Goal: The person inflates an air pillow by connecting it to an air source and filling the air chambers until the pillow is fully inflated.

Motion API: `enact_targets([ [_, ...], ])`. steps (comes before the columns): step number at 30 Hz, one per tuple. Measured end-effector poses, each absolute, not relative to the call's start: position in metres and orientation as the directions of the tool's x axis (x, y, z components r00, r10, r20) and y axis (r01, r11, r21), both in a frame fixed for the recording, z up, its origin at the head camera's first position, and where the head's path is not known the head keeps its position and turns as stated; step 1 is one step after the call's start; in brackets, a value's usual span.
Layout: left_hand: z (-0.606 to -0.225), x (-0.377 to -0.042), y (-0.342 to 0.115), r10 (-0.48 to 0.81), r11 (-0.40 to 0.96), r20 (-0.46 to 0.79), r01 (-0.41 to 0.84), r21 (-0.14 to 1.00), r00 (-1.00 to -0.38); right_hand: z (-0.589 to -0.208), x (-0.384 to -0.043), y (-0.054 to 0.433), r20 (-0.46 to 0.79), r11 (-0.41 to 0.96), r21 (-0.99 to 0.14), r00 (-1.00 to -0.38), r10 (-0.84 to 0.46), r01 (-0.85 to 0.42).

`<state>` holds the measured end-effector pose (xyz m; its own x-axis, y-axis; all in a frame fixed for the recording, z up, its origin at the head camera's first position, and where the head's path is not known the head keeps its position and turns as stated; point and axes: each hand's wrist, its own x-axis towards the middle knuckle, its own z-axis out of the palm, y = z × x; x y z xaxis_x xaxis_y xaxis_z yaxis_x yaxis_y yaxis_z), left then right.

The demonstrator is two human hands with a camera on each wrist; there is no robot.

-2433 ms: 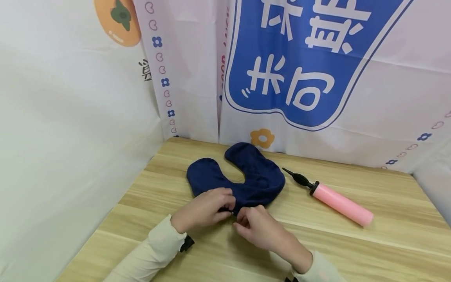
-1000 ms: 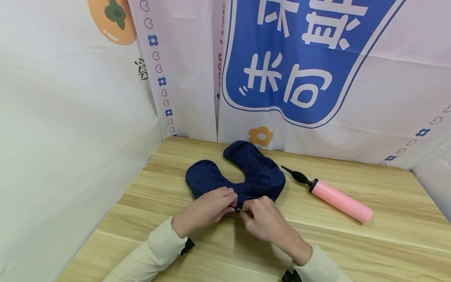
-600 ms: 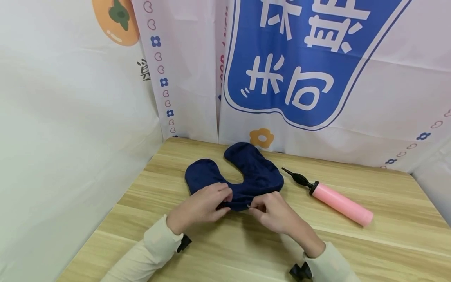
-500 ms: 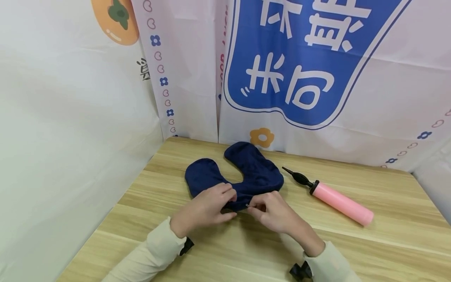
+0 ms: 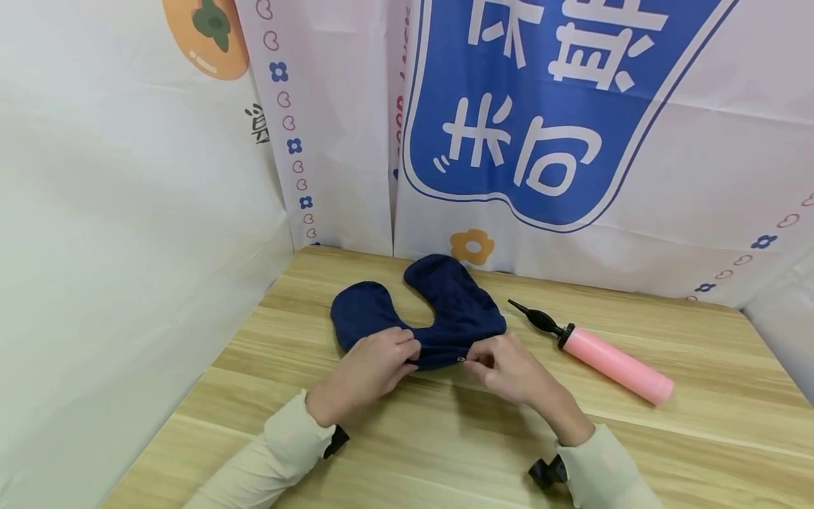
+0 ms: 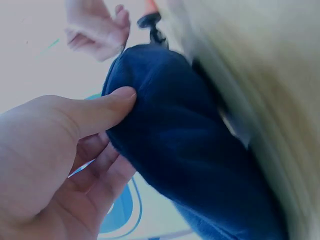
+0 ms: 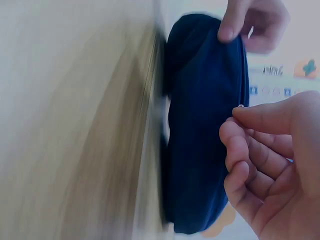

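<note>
Currently, through my feeds, I find both hands at work on the navy U-shaped pillow (image 5: 461, 304), which lies towards the far edge of the table (image 5: 407, 452), nearer the far left corner than the far right one. Its two ends point to that far edge and its curved back faces the person. The left hand (image 5: 372, 367) pinches the near rim of the curve, thumb on one face and fingers behind, as the left wrist view shows me. The right hand (image 5: 511, 371) pinches a small metal pull (image 5: 461, 360) on the seam (image 7: 245, 75); the hands stand apart, with cloth between them.

I judge the pillow light and soft: its cover looks plush, creases near the left thumb, and would probably shift along with a tug rather than resist it. Nothing about it looks fragile, though the pull is tiny and could slip from a loose pinch. I would anchor the cloth by the seam, near the pull, and draw in line with the seam. A pink pump (image 5: 613, 364) lies on the table's right half, its black nozzle (image 5: 540, 322) angled towards the pillow but not touching it.
</note>
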<state>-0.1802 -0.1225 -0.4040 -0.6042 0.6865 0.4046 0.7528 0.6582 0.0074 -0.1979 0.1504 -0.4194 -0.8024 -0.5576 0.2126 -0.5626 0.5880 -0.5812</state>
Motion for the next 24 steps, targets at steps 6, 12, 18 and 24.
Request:
enact_targets([
  [6, -0.398, -0.175, -0.123, 0.668, 0.668, 0.377, 0.74, 0.074, -0.641, -0.42, -0.199, 0.155, 0.216, 0.576, -0.608, -0.812, -0.542, -0.546],
  [12, -0.4, -0.169, -0.109, 0.654, 0.67, 0.449, 0.742, 0.029, -0.608, -0.416, -0.192, 0.146, 0.284, 0.477, -0.652, -0.773, -0.567, -0.589],
  [18, -0.406, -0.173, -0.109, 0.671, 0.659, 0.482, 0.751, -0.038, -0.564, -0.416, -0.193, 0.146, 0.284, 0.469, -0.643, -0.758, -0.587, -0.605],
  [24, -0.401, -0.178, -0.123, 0.62, 0.701, 0.498, 0.713, -0.005, -0.606, -0.421, -0.206, 0.163, 0.247, 0.539, -0.657, -0.825, -0.508, -0.528],
])
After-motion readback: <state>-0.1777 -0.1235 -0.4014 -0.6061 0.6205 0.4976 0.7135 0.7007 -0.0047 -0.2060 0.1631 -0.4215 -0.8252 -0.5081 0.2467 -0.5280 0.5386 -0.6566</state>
